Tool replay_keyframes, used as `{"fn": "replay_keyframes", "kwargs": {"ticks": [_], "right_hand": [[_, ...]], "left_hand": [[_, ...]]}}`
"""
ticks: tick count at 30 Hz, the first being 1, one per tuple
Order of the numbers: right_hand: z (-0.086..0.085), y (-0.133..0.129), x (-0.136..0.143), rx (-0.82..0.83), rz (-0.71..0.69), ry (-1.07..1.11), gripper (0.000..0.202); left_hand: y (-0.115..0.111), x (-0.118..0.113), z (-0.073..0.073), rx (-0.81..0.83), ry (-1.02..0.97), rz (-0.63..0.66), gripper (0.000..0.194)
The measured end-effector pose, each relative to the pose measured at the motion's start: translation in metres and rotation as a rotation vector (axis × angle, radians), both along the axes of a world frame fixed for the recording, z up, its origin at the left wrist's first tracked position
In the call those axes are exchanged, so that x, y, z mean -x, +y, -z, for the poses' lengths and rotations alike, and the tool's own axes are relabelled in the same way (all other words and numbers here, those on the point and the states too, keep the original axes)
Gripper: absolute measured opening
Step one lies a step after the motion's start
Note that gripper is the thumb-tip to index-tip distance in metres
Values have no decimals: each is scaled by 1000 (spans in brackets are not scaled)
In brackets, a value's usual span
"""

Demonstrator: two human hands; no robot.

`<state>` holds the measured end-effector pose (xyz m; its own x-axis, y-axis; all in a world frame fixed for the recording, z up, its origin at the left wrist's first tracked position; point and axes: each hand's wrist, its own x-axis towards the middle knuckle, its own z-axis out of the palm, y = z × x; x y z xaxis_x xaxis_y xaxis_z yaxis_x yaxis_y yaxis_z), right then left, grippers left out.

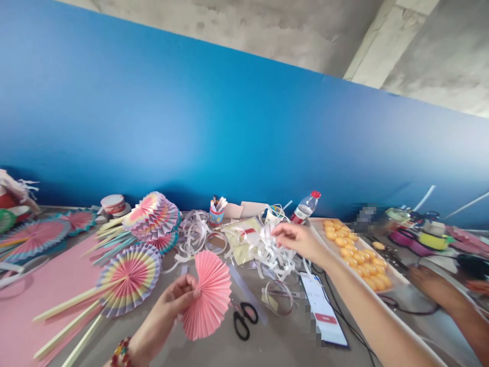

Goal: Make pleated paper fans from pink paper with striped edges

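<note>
My left hand [179,298] pinches the edge of a pink pleated paper fan [209,295], spread to about a half circle above the table. My right hand [296,240] is stretched out over a tangled heap of curled white strips [273,255]. Its fingertips are closed together at the top of the heap, apparently on a white strip, though the fingers partly hide it. Black-handled scissors [245,320] lie just right of the pink fan. A roll of clear tape [278,297] rests below the heap.
Finished striped fans [130,280] with wooden sticks lie at left on pink paper [23,311]. A phone [324,311], a bottle [305,208] and a tray of orange-yellow rounded pieces [357,255] stand at right. Another person's hand [428,280] works beyond. A pen cup [216,215] stands behind.
</note>
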<state>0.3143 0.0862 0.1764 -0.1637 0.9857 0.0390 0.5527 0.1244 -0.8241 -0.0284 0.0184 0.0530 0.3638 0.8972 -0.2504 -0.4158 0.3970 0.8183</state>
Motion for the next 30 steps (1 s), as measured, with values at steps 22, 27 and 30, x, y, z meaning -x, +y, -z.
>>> {"fn": "replay_keyframes", "kwargs": {"ticks": [22,27,30], "right_hand": [[101,-78,107,134,-87,446,24],[86,-76,80,-364,-15,-38,19],[52,-36,54,-441,78,-155,18]], "left_hand": [[18,-24,-6,75,-436,23,21],[16,-12,9,108,-325,22,24],[16,-10,9,113,-287,34,24]]}}
